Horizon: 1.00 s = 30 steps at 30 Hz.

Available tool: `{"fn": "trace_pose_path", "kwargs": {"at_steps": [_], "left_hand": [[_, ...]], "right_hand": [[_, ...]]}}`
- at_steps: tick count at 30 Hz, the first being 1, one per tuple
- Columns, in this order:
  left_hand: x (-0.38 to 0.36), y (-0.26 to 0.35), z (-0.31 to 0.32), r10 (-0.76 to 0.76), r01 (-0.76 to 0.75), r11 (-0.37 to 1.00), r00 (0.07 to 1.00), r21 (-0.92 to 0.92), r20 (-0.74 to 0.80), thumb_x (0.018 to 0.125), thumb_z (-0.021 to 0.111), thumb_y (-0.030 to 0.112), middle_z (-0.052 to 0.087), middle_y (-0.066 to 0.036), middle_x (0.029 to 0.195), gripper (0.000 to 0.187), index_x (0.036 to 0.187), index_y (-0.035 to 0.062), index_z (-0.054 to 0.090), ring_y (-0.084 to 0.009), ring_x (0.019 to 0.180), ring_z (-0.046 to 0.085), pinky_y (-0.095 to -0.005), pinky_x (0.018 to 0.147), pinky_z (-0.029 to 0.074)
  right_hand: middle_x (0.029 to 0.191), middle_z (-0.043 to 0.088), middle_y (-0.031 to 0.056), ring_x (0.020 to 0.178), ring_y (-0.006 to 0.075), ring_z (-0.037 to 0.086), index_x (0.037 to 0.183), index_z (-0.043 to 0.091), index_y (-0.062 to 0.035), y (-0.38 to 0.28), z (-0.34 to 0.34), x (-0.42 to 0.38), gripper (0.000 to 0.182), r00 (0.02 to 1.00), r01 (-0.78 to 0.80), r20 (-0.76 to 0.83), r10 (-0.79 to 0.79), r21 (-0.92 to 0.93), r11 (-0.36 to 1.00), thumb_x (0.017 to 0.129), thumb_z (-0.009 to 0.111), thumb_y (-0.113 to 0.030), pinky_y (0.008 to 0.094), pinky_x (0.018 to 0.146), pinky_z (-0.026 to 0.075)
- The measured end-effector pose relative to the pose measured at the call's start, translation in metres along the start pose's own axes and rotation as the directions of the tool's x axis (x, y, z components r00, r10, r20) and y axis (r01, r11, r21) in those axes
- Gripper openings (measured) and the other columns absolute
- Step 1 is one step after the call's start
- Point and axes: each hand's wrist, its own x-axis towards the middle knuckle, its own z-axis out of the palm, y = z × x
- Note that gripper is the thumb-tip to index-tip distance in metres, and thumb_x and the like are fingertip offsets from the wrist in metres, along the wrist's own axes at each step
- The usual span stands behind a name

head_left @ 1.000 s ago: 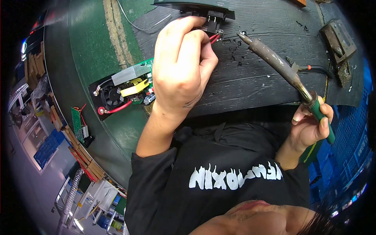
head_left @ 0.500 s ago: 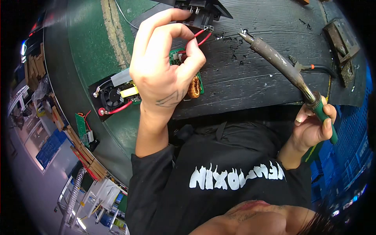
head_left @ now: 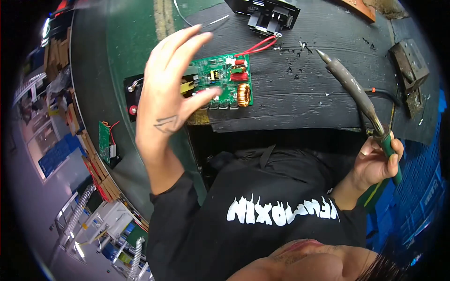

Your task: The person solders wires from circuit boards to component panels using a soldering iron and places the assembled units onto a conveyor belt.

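Note:
My left hand [head_left: 164, 89] is open, fingers spread and thumb out, over the left end of a green circuit board [head_left: 220, 70] and hiding part of it. A copper-wound coil [head_left: 243, 95] sits at the board's right end. Two red wires [head_left: 258, 47] run from the board up to terminals on a black plastic housing [head_left: 272, 21] above it. My right hand [head_left: 377, 161] is closed round the green handle of a soldering iron [head_left: 354, 86]. The iron's tip points up and left, apart from the wires and the board.
A black ribbed mat [head_left: 300, 107] covers the bench, with dark and shiny scraps on it. At the right stands a worn metal holder [head_left: 410, 65]. A second small green board [head_left: 104, 140] lies at the left. A wooden piece [head_left: 358, 9] is at the top right.
My left hand has let go of the red wire by the black housing and moved left, opening. The housing, wires and board now show more fully. The soldering iron stays in my right hand.

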Motion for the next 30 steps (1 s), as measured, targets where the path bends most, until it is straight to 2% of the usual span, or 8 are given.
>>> {"fn": "trace_pose_path", "kwargs": {"at_steps": [4, 9, 16, 20, 24, 26, 28, 30], "left_hand": [[-0.039, -0.014, -0.002, -0.159, 0.145, 0.982, 0.981, 0.119, 0.114, 0.043, 0.086, 0.026, 0.047, -0.014, 0.132, 0.111, 0.139, 0.008, 0.035, -0.0332, 0.123, 0.042, -0.0428, 0.103, 0.032], [-0.041, -0.03, 0.002, -0.084, 0.083, 0.996, 0.996, 0.037, 0.037, 0.044, 0.087, 0.017, 0.057, -0.012, 0.108, 0.08, 0.115, 0.0064, 0.051, -0.033, 0.105, 0.051, -0.0425, 0.094, 0.039], [-0.073, -0.03, 0.01, -0.139, 0.144, 0.989, 0.983, 0.033, -0.123, 0.047, 0.083, 0.02, 0.054, -0.009, 0.108, 0.075, 0.114, 0.0107, 0.052, -0.0308, 0.107, 0.048, -0.0397, 0.093, 0.035], [-0.115, -0.062, 0.006, -0.248, 0.263, 0.964, 0.941, 0.04, -0.229, 0.044, 0.083, 0.027, 0.055, -0.01, 0.108, 0.076, 0.113, 0.0103, 0.055, -0.0316, 0.104, 0.05, -0.0397, 0.092, 0.039], [-0.173, -0.126, -0.007, -0.496, 0.468, 0.868, 0.813, -0.165, -0.304, 0.048, 0.083, 0.026, 0.054, -0.012, 0.111, 0.075, 0.114, 0.0078, 0.055, -0.0306, 0.106, 0.051, -0.0398, 0.093, 0.041], [-0.193, -0.155, -0.022, -0.544, 0.572, 0.82, 0.776, -0.007, -0.32, 0.052, 0.083, 0.015, 0.049, -0.01, 0.115, 0.075, 0.12, 0.0059, 0.052, -0.0236, 0.109, 0.053, -0.0342, 0.097, 0.044], [-0.218, -0.207, -0.027, -0.625, 0.663, 0.748, 0.7, -0.009, -0.346, 0.053, 0.085, 0.02, 0.05, -0.012, 0.117, 0.078, 0.121, 0.0035, 0.052, -0.0267, 0.11, 0.054, -0.0361, 0.096, 0.044], [-0.24, -0.26, -0.028, -0.698, 0.766, 0.642, 0.576, -0.016, -0.424, 0.049, 0.086, 0.032, 0.053, -0.013, 0.119, 0.08, 0.12, 0.0105, 0.056, -0.0321, 0.113, 0.051, -0.0405, 0.097, 0.041]], "right_hand": [[0.103, 0.065, 0.0222, 0.063, 0.0208, 0.062, 0.107, 0.064, -0.0032, -0.002, -0.009, -0.007, 0.034, 0.999, 0.034, -0.02, -0.034, 0.022, 0.999, 0.084, 0.057, -0.027, 0.0242, 0.048, 0.048], [0.1, 0.066, 0.0206, 0.072, 0.0208, 0.063, 0.107, 0.064, -0.0027, -0.007, -0.02, -0.016, 0.032, 0.998, 0.045, -0.037, -0.043, 0.051, 0.998, 0.085, 0.055, -0.025, 0.0251, 0.05, 0.048], [0.08, 0.064, 0.0161, 0.065, 0.0208, 0.058, 0.103, 0.062, 0.0014, -0.011, -0.051, -0.026, 0.033, 0.987, 0.103, -0.128, -0.098, 0.029, 0.994, 0.085, 0.055, -0.025, 0.0258, 0.052, 0.045], [0.084, 0.065, 0.014, 0.059, 0.0182, 0.057, 0.103, 0.063, -0.0031, -0.012, -0.05, -0.025, 0.033, 0.984, 0.109, -0.142, -0.111, -0.02, 0.994, 0.085, 0.055, -0.029, 0.0255, 0.049, 0.046], [0.084, 0.064, 0.0132, 0.065, 0.0182, 0.058, 0.103, 0.063, -0.003, -0.013, -0.048, -0.024, 0.033, 0.984, 0.111, -0.138, -0.114, -0.026, 0.993, 0.085, 0.055, -0.03, 0.0259, 0.051, 0.046], [0.084, 0.064, 0.0131, 0.067, 0.0184, 0.058, 0.104, 0.062, -0.0032, -0.014, -0.047, -0.025, 0.032, 0.985, 0.11, -0.135, -0.111, -0.017, 0.994, 0.085, 0.055, -0.029, 0.026, 0.051, 0.046], [0.085, 0.064, 0.013, 0.069, 0.0186, 0.058, 0.104, 0.062, -0.0035, -0.015, -0.045, -0.024, 0.032, 0.986, 0.106, -0.126, -0.106, -0.005, 0.994, 0.086, 0.055, -0.029, 0.0261, 0.051, 0.046], [0.085, 0.064, 0.0129, 0.069, 0.0194, 0.059, 0.104, 0.062, -0.0038, -0.015, -0.041, -0.024, 0.031, 0.985, 0.115, -0.127, -0.118, -0.026, 0.993, 0.085, 0.056, -0.028, 0.0264, 0.051, 0.047]]}}
